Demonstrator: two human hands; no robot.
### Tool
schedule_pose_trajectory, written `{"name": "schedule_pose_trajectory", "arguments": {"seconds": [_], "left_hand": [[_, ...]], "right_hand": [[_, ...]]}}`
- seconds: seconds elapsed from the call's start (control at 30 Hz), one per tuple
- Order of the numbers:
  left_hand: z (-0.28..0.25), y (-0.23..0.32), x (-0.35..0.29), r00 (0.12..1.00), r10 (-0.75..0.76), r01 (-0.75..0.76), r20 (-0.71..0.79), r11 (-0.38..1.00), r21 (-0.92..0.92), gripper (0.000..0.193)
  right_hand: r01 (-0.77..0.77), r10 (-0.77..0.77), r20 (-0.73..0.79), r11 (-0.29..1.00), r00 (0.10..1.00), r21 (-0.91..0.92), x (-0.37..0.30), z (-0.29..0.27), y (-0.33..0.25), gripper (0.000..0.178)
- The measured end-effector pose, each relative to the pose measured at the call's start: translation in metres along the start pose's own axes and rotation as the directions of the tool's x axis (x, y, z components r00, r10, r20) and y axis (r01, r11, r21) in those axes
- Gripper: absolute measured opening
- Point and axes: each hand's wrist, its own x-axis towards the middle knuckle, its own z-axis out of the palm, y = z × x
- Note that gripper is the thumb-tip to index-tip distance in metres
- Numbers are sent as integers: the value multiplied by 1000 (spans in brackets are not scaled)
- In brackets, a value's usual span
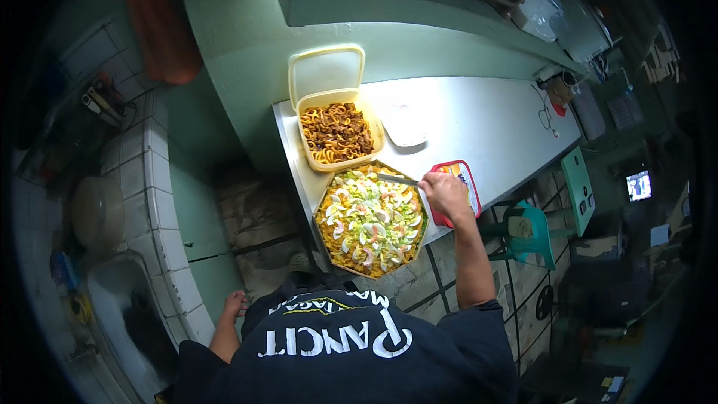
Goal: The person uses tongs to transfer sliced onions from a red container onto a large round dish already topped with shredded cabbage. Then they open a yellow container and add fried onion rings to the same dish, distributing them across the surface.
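while right hand (443, 193) holds utensil (398, 179) over egg-topped noodles (374, 223) | left hand (235, 304) hangs aside

From the tray (374, 277), the tub (377, 133) at eleven o'clock looked smooth plastic, the tabletop (493, 123) at two glossy, the shirt (449, 352) at six matt cloth, and the utensil (398, 179) smooth metal.

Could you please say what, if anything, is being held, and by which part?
The right hand holds a slim, dark-grey utensil by one end; nothing shows in the left hand.
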Motion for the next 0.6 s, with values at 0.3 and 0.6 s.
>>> {"name": "schedule_pose_trajectory", "arguments": {"seconds": [0.3,0.6], "left_hand": [[11,61,12,988,151,-151,21,988,13,32],[9,33,-3,999,38,-38,22,999,-3,33]], "right_hand": [[-43,43,-1,999,999,-12,-6,22,2,28],[-9,44,-305,993,952,114,74,34,-27,29]]}}
